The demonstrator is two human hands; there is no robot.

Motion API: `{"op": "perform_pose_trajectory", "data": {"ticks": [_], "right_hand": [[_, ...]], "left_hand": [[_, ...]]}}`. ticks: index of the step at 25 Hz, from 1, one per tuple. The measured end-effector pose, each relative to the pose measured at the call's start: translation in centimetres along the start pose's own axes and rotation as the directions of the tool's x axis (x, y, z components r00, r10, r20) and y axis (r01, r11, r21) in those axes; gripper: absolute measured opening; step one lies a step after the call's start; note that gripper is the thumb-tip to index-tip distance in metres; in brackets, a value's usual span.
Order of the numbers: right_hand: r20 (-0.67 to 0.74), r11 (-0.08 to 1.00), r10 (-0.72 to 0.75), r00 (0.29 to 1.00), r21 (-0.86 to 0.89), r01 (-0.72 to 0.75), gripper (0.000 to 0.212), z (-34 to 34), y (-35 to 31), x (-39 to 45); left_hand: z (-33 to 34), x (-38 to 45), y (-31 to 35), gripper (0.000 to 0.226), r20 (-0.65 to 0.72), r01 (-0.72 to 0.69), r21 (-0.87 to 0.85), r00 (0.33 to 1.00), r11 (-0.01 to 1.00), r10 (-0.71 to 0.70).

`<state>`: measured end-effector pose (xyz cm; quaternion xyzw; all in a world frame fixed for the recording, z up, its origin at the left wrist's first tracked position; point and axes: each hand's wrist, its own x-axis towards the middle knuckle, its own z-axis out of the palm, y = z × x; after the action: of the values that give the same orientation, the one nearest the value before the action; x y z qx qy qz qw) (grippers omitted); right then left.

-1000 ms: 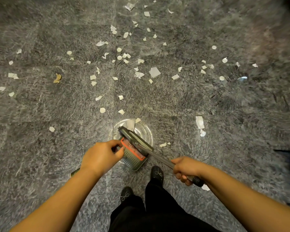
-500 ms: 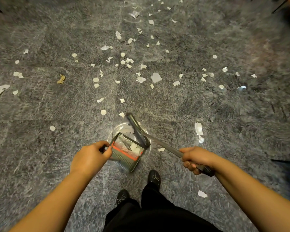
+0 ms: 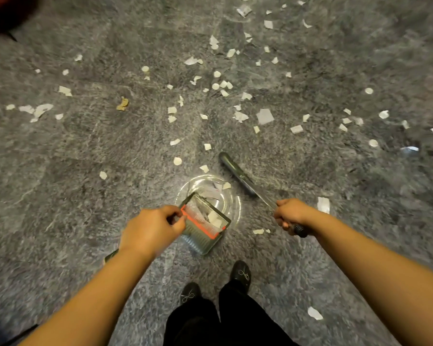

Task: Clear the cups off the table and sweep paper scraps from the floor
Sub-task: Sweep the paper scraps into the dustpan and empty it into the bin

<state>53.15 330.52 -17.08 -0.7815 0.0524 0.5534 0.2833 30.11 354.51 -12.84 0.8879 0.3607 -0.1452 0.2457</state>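
My left hand (image 3: 153,227) grips the handle of a green dustpan (image 3: 205,224) with a red comb edge; a few white scraps lie inside it. My right hand (image 3: 289,213) grips the handle of a broom, and the broom head (image 3: 234,171) is lifted up and to the right of the dustpan's mouth. White paper scraps (image 3: 265,116) are scattered over the grey stone floor (image 3: 85,158) ahead, most of them in the upper middle and upper right. One scrap (image 3: 323,204) lies just right of my right hand.
A bright round light reflection (image 3: 231,196) sits on the floor at the dustpan's mouth. A tan crumpled bit (image 3: 122,104) lies at the left. My two black shoes (image 3: 240,273) stand below the dustpan. Another scrap (image 3: 315,313) lies behind me at the right.
The broom head has swung out of the dustpan, away to the upper right. The dustpan stays at the same spot, with scraps now showing inside it. My view has shifted to the left.
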Motion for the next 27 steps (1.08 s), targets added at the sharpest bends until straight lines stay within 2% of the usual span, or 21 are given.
{"op": "perform_pose_trajectory", "data": {"ticks": [2,4,7,10,17,21,27], "right_hand": [[0.017,0.997,0.020,1.000,-0.079,-0.019,0.039,0.3,-1.3,2.1],[0.059,0.982,0.034,0.998,-0.187,-0.023,0.024,1.3,-2.1,3.4],[0.112,0.950,0.030,0.993,-0.313,0.007,0.023,3.4,-1.6,3.9],[0.156,0.955,0.049,0.987,-0.297,-0.001,0.029,4.6,-0.2,3.1],[0.270,0.923,0.090,0.959,-0.385,0.022,0.041,4.8,1.9,-1.4],[0.274,0.922,0.075,0.959,-0.385,0.038,0.046,5.4,2.8,-3.8],[0.241,0.970,0.046,0.969,-0.244,0.014,0.048,5.8,4.2,-6.8]], "left_hand": [[-0.1,0.2,-0.5,0.022,0.002,0.001,0.002,1.000,1.000,-0.001],[-0.2,0.6,-1.2,0.021,-0.005,0.019,0.000,1.000,1.000,-0.019],[-0.1,1.1,-1.7,0.021,-0.033,0.028,-0.004,0.999,1.000,-0.028],[0.6,1.2,-1.5,0.023,-0.047,0.023,-0.024,0.999,0.999,-0.024],[0.7,0.9,-1.1,0.023,-0.044,0.034,-0.015,0.998,0.999,-0.034],[0.6,0.4,-1.1,0.024,-0.030,0.036,-0.040,0.999,0.999,-0.037],[0.4,-1.0,-1.4,0.025,-0.023,0.007,-0.057,1.000,0.998,-0.008]]}}
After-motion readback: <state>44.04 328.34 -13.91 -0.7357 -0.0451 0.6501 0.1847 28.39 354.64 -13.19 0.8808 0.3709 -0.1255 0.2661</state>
